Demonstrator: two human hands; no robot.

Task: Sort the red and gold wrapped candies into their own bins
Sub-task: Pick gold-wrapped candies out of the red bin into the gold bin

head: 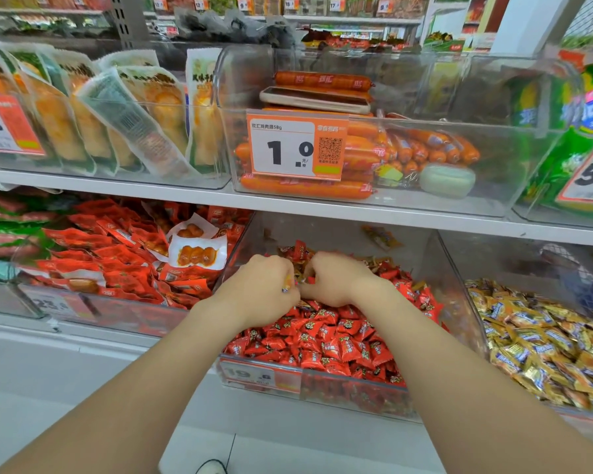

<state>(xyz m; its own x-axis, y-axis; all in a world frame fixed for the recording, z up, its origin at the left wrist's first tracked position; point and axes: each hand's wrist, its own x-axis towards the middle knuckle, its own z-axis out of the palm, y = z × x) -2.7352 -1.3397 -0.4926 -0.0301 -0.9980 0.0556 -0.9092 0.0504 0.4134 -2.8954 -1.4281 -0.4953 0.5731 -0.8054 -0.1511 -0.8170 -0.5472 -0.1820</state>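
Both my hands are inside the middle clear bin [435,268] on the lower shelf, above a heap of red wrapped candies [336,340]. My left hand [264,285] is curled and holds gold wrapped candies [287,283] that peek out by its fingers. My right hand [336,278] is curled just beside it, its fingertips pinching at candies in the pile; what it holds is hidden. More gold candies [374,261] lie mixed among the red ones at the back of this bin. The bin to the right [459,254] holds gold wrapped candies [541,340].
Left of the middle bin is a bin of red snack packets [117,265]. The upper shelf carries bins of sausages [322,80] with a price sign [295,145], pale food pouches [134,114] and green bags [575,159]. A phone [315,99] lies on the sausages.
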